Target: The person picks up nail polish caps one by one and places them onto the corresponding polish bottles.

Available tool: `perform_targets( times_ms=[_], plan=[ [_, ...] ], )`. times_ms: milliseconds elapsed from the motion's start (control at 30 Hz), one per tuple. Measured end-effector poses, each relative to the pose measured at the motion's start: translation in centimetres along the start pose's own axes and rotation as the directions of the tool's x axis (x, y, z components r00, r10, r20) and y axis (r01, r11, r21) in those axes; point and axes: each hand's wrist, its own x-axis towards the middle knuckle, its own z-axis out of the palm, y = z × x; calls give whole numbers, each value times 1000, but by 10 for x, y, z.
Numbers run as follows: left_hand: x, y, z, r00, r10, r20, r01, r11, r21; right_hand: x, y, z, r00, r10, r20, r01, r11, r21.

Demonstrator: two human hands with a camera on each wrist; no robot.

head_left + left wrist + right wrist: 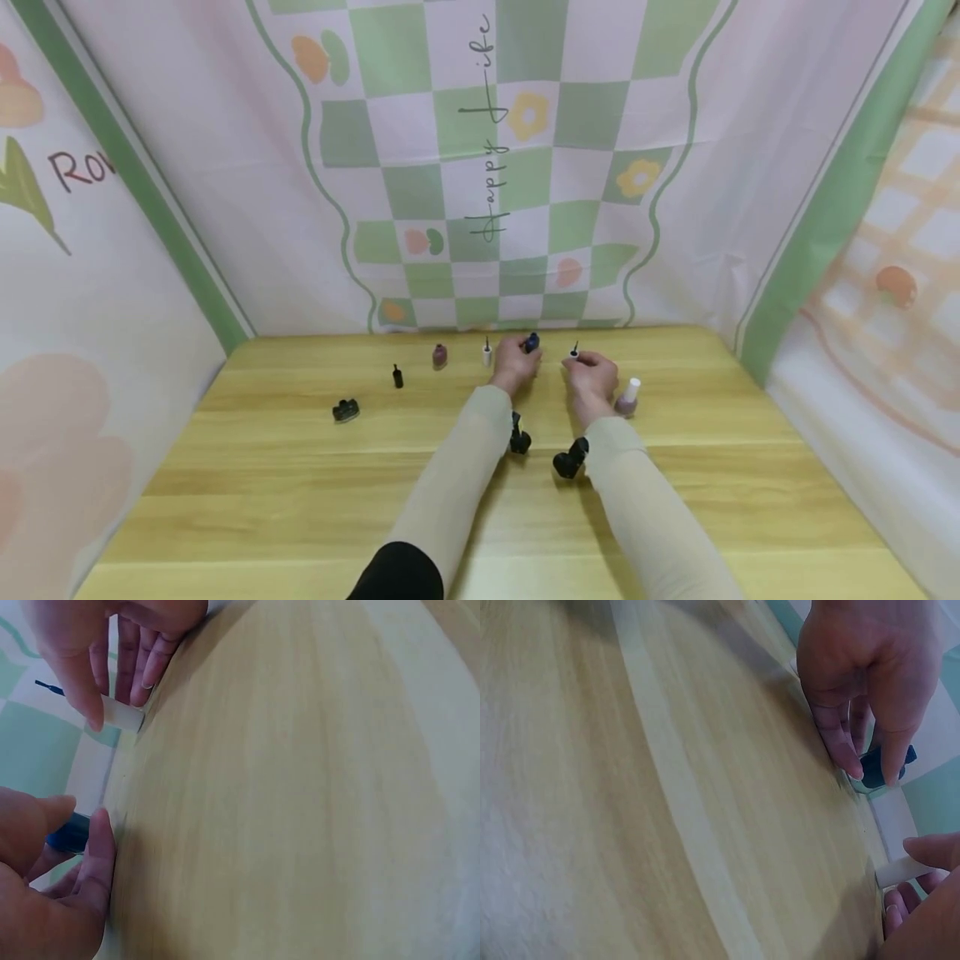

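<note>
Bottles count three for certain: a blue bottle (532,342) of rounded shape with a narrow neck, an uncapped mauve bottle (439,358) with a plump body, and a second mauve bottle (626,405) topped by a tall, smooth white cap. Loose caps carrying thin dark stems also number three: two white ones and one black. Each hand works close to the surface's far edge. The left hand (516,364) has its grip pinched on the blue bottle, thumb against fingers; the right hand (592,379) has its grip pinched on one white stemmed cap (573,354), a matte cylinder with its stem pointing up. Just left of the left hand, the other white stemmed cap (487,356) stands upright, stem up, near the far edge, with the uncapped mauve bottle further left. Next toward the left edge stands the slim black stemmed cap (398,379), then one squat, dark, glossy object (346,411), too small to make out exactly. The white-topped bottle stands just beside the right hand, toward the right edge. Beneath everything, the surface (300,500) shows pale yellow-brown, streaked wood grain, and behind its far edge hangs one cloth (517,167) printed with green and white checks.
</note>
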Motion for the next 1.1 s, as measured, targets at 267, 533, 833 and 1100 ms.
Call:
perform_targets(
  times_ms=[267,533,833,1100],
  plan=[
    [-7,-2,-3,1000,1,-13,-1,1000,-21,-2,-1,-4,999,-14,40,15,1000,-20],
    [-15,-4,-8,998,59,-9,-59,998,6,-5,-5,-11,991,-38,131,49,996,-80],
    [-25,-6,-19,995,89,44,-87,995,-57,-10,-8,-20,982,-79,174,109,978,-175],
    [-35,-8,-29,990,91,108,-78,990,-117,-13,-9,-24,969,-80,232,111,986,-126]
  ],
)
